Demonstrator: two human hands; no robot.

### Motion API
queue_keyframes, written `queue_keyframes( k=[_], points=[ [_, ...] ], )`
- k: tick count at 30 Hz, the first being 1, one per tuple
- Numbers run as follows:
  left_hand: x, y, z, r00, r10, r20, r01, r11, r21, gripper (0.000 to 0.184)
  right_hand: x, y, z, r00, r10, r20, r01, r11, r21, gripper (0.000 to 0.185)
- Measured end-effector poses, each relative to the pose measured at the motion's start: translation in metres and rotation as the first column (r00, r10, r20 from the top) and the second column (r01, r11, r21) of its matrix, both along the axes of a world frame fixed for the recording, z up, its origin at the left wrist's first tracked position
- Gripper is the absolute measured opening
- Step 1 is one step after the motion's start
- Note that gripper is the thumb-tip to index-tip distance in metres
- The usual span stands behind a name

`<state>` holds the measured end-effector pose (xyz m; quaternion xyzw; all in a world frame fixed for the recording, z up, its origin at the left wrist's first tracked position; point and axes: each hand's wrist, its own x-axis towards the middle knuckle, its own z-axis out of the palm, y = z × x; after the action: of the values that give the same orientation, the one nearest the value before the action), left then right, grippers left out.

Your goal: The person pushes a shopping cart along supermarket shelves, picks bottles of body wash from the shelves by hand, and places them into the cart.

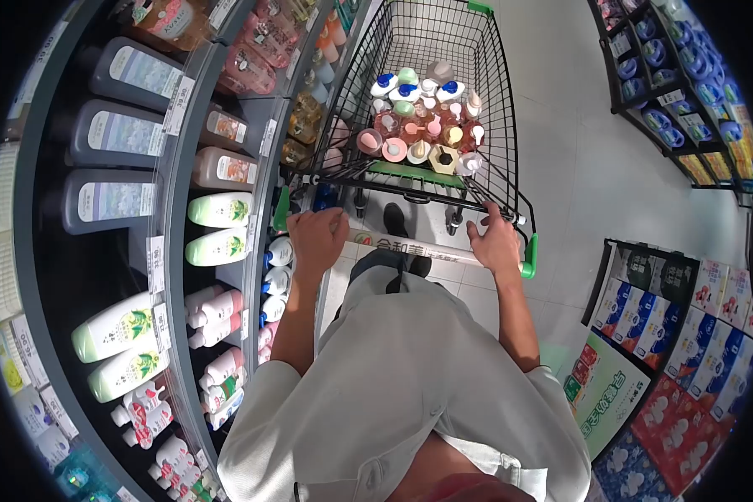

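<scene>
A black wire shopping cart [507, 92] with green corner pieces stands in front of me. Its pale handle [412, 245], printed with lettering, runs across just ahead of my body. Near the handle's left end, my left hand [316, 239] is closed over the bar. Toward the right end, my right hand [495, 241] grips the same bar, thumb on the near side. Several pump bottles [434, 125] stand together at the near end of the basket, some with blue, pink, white or yellow tops. The undersides of both hands are hidden.
Shelves on the left hold grey bottles [124, 134], white-green bottles [125, 330] and pink bottles, close beside the cart. A dark rack [644, 75] with blue goods stands at far right. Stacked packages [686, 351] are at lower right. Pale tiled floor [552, 167] lies between.
</scene>
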<state>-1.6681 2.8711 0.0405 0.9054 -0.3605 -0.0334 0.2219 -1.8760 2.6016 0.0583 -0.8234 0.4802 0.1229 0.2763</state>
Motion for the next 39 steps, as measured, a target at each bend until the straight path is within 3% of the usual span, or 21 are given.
queue_keyframes(
  k=[3,5,6,8,15,18,27,34,36,39],
  points=[
    [0.031,-0.025,0.000,0.992,0.031,-0.122,-0.023,0.997,0.070,0.027,0.019,-0.019,0.001,1.000,-0.025,-0.016,0.025,0.999,0.034,0.060],
    [0.055,-0.051,0.000,0.961,0.175,-0.216,-0.094,0.935,0.342,0.038,0.028,-0.034,-0.004,1.000,-0.019,-0.013,0.019,0.999,0.035,0.061],
    [0.072,-0.061,-0.001,0.956,0.167,-0.240,-0.068,0.925,0.375,0.049,0.034,-0.042,-0.004,1.000,-0.017,-0.011,0.018,0.999,0.038,0.062],
    [0.089,-0.088,0.005,0.934,0.262,-0.243,-0.130,0.883,0.451,0.049,0.043,-0.056,-0.005,1.000,-0.028,-0.004,0.028,0.999,0.046,0.062],
    [0.137,-0.126,-0.007,0.931,0.074,-0.358,0.110,0.877,0.467,0.054,0.085,-0.098,0.001,0.999,-0.040,-0.009,0.040,0.999,-0.006,0.053],
    [0.149,-0.145,-0.007,0.931,0.058,-0.360,0.120,0.883,0.453,0.053,0.102,-0.120,0.006,0.999,-0.052,0.000,0.052,0.998,0.042,0.054],
    [0.180,-0.202,-0.009,0.940,0.090,-0.330,0.056,0.911,0.408,0.051,0.142,-0.185,-0.005,0.999,-0.041,0.002,0.041,0.999,0.028,0.050],
    [0.200,-0.229,-0.026,0.969,0.035,-0.244,0.015,0.979,0.201,0.046,0.156,-0.232,-0.055,0.994,0.084,0.067,-0.072,0.984,-0.165,0.058],
    [0.201,-0.238,-0.027,0.962,0.161,-0.221,-0.104,0.963,0.249,0.047,0.154,-0.248,-0.070,0.982,0.152,0.115,-0.128,0.974,-0.189,0.056],
    [0.206,-0.249,-0.027,0.951,0.230,-0.207,-0.165,0.943,0.289,0.046,0.168,-0.249,-0.043,0.971,0.209,0.113,-0.184,0.962,-0.200,0.052]
  ],
)
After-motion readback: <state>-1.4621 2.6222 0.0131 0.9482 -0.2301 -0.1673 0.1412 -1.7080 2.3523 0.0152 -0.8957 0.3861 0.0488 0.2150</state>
